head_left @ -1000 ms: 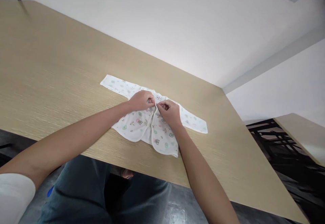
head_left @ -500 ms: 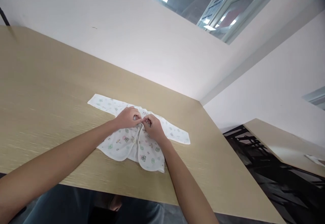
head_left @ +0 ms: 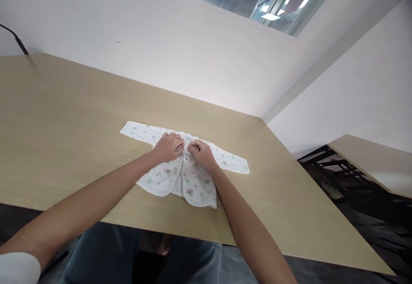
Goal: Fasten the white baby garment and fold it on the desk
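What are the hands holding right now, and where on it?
Both the left hand and right hand pinch the baby shirt at its front opening, just below the neckline.

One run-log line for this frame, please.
left hand: pinching shirt placket near collar | right hand: pinching opposite edge | baby shirt: flat, sleeves spread, on wooden table

A light wooden table (head_left: 64, 116) with a fine grain carries a small white printed baby shirt (head_left: 167, 176), spread flat with both sleeves out, near the table's near edge, roughly at its middle.
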{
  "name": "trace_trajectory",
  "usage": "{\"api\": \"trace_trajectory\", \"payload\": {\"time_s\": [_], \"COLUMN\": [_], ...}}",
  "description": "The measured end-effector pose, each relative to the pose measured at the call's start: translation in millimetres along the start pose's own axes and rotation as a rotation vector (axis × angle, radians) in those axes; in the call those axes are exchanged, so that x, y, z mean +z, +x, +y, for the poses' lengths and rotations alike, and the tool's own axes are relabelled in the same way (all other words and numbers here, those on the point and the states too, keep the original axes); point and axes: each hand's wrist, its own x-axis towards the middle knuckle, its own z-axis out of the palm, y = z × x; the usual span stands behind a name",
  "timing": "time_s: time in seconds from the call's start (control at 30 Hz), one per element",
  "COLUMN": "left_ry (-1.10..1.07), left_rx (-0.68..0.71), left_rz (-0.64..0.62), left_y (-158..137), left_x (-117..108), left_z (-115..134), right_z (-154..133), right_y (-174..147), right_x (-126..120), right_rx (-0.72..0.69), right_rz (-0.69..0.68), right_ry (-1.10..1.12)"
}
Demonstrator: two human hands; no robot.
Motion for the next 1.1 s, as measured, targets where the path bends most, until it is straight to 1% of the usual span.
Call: {"api": "trace_trajectory", "payload": {"time_s": [0.1, 0.17, 0.27, 0.33, 0.43, 0.57, 0.63, 0.73, 0.87, 0.93, 1.0, 1.1], "left_ry": [0.098, 0.137, 0.144, 0.084, -0.013, -0.054, -0.068, -0.081, -0.152, -0.199, -0.232, -0.250], "left_rx": [-0.009, -0.011, 0.046, 0.077, 0.091, 0.139, 0.142, 0.138, 0.111, 0.086, 0.095, 0.147], "left_rz": [-0.003, 0.006, 0.003, -0.005, -0.022, -0.078, -0.084, -0.053, 0.043, 0.061, 0.031, -0.058], "left_y": [-7, -12, -17, -18, -17, -14, -14, -14, -14, -14, -15, -16], "left_x": [-4, -7, -12, -15, -17, -15, -13, -12, -16, -21, -25, -27], "left_z": [5, 9, 13, 14, 13, 8, 6, 4, 7, 10, 11, 10], "right_z": [3, 4, 3, 2, 1, 3, 4, 3, -4, -9, -14, -16], "right_y": [-1, -2, -7, -10, -14, -15, -15, -15, -17, -20, -22, -25], "right_x": [3, 2, -3, -8, -12, -14, -15, -16, -18, -17, -16, -13], "right_rx": [-0.093, -0.173, -0.242, -0.266, -0.272, -0.261, -0.260, -0.283, -0.292, -0.282, -0.275, -0.275], "right_rz": [0.099, 0.103, 0.016, -0.047, -0.098, -0.122, -0.127, -0.113, -0.029, 0.007, 0.011, -0.043], "right_ry": [-0.078, -0.095, -0.084, -0.100, -0.147, -0.195, -0.205, -0.206, -0.184, -0.172, -0.172, -0.195]}}
